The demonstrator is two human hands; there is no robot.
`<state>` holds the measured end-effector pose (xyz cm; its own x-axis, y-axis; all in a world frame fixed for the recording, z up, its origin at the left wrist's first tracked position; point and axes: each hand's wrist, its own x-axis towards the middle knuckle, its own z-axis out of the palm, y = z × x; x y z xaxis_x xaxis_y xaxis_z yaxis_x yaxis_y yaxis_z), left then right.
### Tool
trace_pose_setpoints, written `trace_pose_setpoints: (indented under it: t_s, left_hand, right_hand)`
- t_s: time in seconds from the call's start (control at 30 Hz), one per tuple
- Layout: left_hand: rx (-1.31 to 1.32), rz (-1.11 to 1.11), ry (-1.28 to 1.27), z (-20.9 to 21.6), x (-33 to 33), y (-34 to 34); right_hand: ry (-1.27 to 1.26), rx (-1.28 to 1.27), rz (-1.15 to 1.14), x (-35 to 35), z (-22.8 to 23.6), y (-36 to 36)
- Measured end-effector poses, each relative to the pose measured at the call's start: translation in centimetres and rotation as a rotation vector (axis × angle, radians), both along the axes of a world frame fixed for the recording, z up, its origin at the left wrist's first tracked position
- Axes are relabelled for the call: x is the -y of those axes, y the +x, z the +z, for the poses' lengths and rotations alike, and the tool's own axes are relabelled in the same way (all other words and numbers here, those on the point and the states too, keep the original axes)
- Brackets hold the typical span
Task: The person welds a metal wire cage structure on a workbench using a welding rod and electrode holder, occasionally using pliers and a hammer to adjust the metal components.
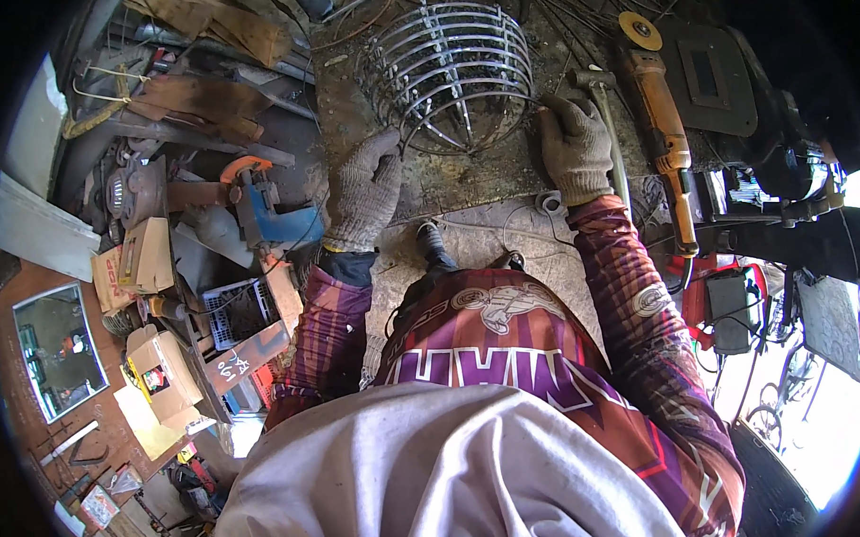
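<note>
On the dark worktable point(346, 95) stands a round cage of welded metal rods point(456, 56), with curved bars stacked one above another. A thin dark metal ring point(467, 153) lies at the cage's near side. My left hand point(366, 191), in a grey knit glove, has its fingertips closed on the ring's left edge. At the ring's right edge is my right hand point(578, 151), gloved too, its thumb and curled fingers pinching the rim. Just beyond my right hand lies a hammer point(598, 80), its pale handle running down beside my wrist.
An orange angle grinder point(664, 125) with a yellow disc rests right of the hammer, next to a dark welding mask point(709, 78). Loose rods and cables crowd the table's far side. On my left are a blue-and-orange tool point(266, 211), cardboard boxes point(146, 259) and a crate point(234, 314).
</note>
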<state>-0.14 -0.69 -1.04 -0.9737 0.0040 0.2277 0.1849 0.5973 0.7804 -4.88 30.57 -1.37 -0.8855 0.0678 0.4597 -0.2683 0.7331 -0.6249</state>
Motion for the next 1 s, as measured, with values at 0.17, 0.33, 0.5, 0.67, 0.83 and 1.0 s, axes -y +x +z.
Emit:
trace_pose_setpoints:
  t_s: [0.17, 0.33, 0.5, 0.67, 0.83, 1.0]
  left_hand:
    - [0.047, -0.005, -0.007, 0.0, 0.2, -0.1]
    - [0.074, 0.013, -0.086, 0.6, -1.1, 0.1]
    - [-0.012, 0.065, -0.194, -1.2, -1.6, -0.5]
    - [-0.038, 0.130, -0.249, -0.1, -2.8, -0.4]
    - [-0.028, 0.149, -0.220, -0.5, -2.9, -0.4]
    - [-0.008, 0.151, -0.237, 0.0, -2.8, -0.4]
  right_hand:
    - [-0.020, -0.051, 0.006, 0.0, 0.1, 0.1]
    - [-0.032, -0.063, -0.003, -0.1, 0.0, 0.4]
    - [-0.034, -0.084, 0.001, -0.1, -0.1, 0.3]
    - [-0.076, -0.064, 0.003, -0.2, -0.2, 0.2]
    - [-0.081, -0.060, -0.001, 0.0, 0.3, 0.2]
    - [-0.052, -0.037, -0.011, 0.0, 0.1, 0.0]
